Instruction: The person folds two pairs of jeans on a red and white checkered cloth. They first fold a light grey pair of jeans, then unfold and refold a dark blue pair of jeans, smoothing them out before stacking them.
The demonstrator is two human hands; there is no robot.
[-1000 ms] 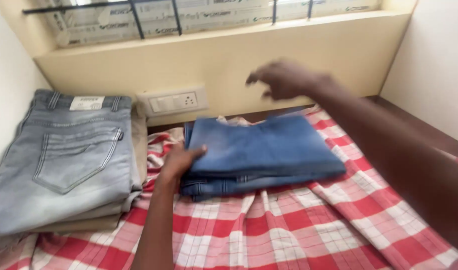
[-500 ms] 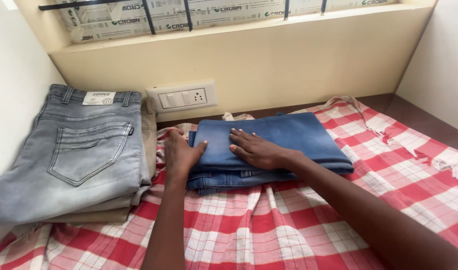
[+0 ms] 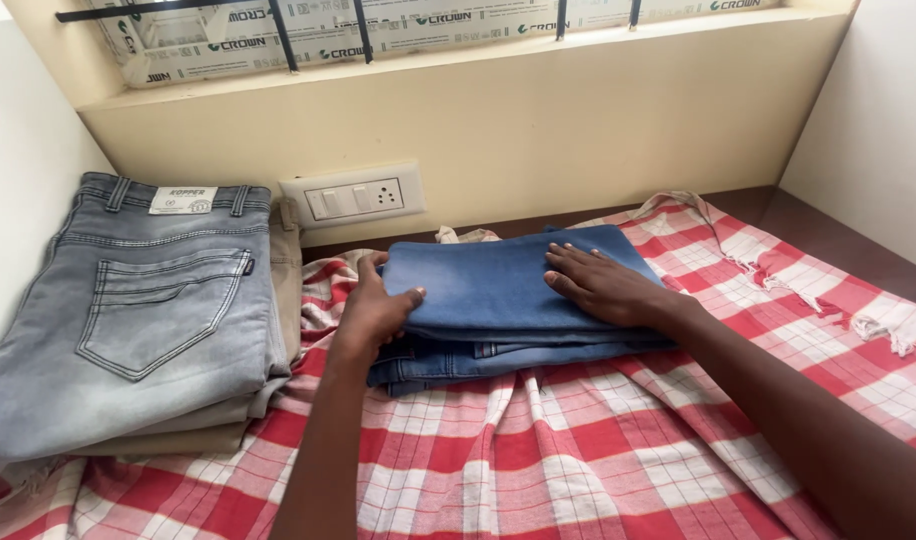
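1. Two bare hands rest on one folded pair of blue jeans, which lies at the middle of a red-and-white checked cloth, toward its far edge.
2. Left hand: its grip is curled round the left edge of the blue jeans, thumb on top and fingers tucked along the side of the fold.
3. Right hand: its grip is spread flat, palm down, on the right part of the top layer, pinching nothing.
4. Grey jeans lie folded to the left, back pocket up, on top of a beige garment, just beside the blue pair.
5. White switch plate sits on the cream wall beyond the jeans.
6. Frayed cloth edge lies at the far right, near a white side wall.
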